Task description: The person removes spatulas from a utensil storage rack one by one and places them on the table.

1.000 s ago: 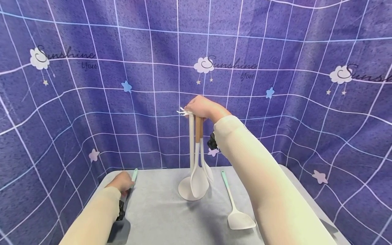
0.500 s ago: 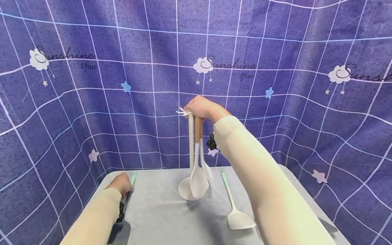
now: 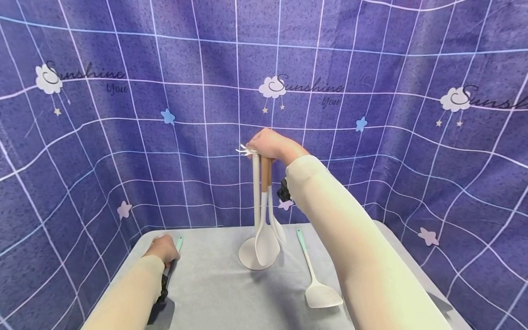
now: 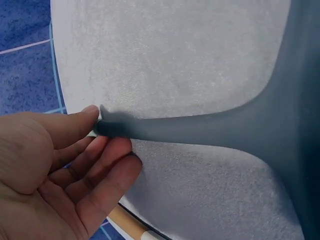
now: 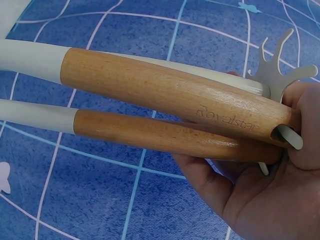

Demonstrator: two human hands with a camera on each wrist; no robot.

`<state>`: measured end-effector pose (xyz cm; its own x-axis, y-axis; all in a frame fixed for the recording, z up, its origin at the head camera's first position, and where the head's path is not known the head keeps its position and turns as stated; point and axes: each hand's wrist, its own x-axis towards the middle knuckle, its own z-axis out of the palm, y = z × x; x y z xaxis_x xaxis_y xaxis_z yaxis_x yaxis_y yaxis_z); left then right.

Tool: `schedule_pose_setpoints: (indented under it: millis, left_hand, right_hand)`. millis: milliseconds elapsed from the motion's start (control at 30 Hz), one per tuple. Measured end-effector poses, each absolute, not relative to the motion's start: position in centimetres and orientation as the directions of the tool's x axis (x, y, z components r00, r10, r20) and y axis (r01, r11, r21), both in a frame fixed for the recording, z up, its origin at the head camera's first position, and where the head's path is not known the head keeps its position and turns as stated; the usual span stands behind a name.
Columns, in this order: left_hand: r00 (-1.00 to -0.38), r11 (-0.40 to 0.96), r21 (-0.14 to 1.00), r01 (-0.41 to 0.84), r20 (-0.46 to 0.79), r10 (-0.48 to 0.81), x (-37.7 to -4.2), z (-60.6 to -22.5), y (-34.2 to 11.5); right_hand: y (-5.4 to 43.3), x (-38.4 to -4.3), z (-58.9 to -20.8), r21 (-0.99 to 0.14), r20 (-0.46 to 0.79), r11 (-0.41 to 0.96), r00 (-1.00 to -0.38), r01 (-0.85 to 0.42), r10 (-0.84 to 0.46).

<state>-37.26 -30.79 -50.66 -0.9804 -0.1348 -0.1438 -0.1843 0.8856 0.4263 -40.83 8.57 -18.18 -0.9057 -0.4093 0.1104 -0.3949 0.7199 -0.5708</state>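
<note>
My right hand (image 3: 268, 143) grips the top of a white utensil stand (image 3: 256, 192), fingers curled behind it beside the handle ends. Its hooks (image 5: 280, 67) stick out by the hand in the right wrist view. Two white-headed utensils hang there: a large spoon (image 3: 266, 247) in front and another rounded-head one (image 3: 279, 229) behind. Hooks poke through their wooden handles (image 5: 165, 90). At the table's left, my left hand (image 4: 65, 165) pinches a dark grey spatula (image 4: 200, 129) near its mint-tipped end, thumb above and fingers below. Its broad head lies toward the front edge, partly behind my sleeve.
A white turner (image 3: 322, 295) with a mint handle lies on the grey table (image 3: 214, 293), right of the stand. Purple-blue grid-patterned fabric (image 3: 214, 105) rises closely behind the table and at both sides. My right sleeve (image 3: 350, 238) crosses over the right part of the table.
My left hand and the spatula have shifted slightly down toward the front. The right hand holds its place on the stand, and the whole view has drifted slightly.
</note>
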Motion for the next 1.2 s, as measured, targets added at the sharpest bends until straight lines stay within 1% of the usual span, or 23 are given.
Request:
schedule_pose_setpoints:
  millis: [167, 333, 467, 667, 800, 1033, 1067, 1200]
  left_hand:
    - [-0.983, 0.879, 0.448, -0.165, -0.143, -0.112, -37.4, -50.9, -31.1]
    - [-0.986, 0.861, 0.483, -0.158, -0.125, -0.111, -37.1, -50.2, -31.0]
    - [-0.992, 0.876, 0.466, -0.124, -0.054, -0.112, -37.5, -49.3, -30.9]
    - [-0.994, 0.925, 0.371, -0.08, 0.035, -0.1, -38.5, -46.2, -30.1]
    - [-0.995, 0.94, 0.339, -0.037, 0.072, -0.066, -39.3, -44.0, -29.0]
    - [-0.984, 0.917, 0.389, 0.092, 0.176, 0.025, -40.5, -40.0, -26.9]
    - [-0.975, 0.903, 0.406, 0.137, 0.219, 0.049, -41.5, -40.2, -27.5]
    - [-0.961, 0.884, 0.431, 0.179, 0.268, 0.064, -41.4, -38.0, -25.9]
  right_hand:
    - [8.6, -40.9, -18.2, -0.569, 0.102, 0.724, -0.907, -0.39, -0.408]
    - [8.7, -41.1, -18.1, -0.563, 0.102, 0.728, -0.907, -0.391, -0.408]
    - [8.7, -41.1, -18.2, -0.558, 0.101, 0.732, -0.907, -0.391, -0.408]
    - [8.7, -41.0, -18.2, -0.566, 0.101, 0.727, -0.908, -0.388, -0.406]
    - [8.8, -40.9, -18.3, -0.574, 0.098, 0.722, -0.907, -0.387, -0.409]
    - [9.0, -40.9, -18.3, -0.566, 0.109, 0.724, -0.906, -0.394, -0.409]
    - [9.0, -40.9, -18.3, -0.565, 0.108, 0.724, -0.906, -0.395, -0.41]
    - [8.9, -40.9, -18.2, -0.579, 0.102, 0.713, -0.903, -0.395, -0.417]
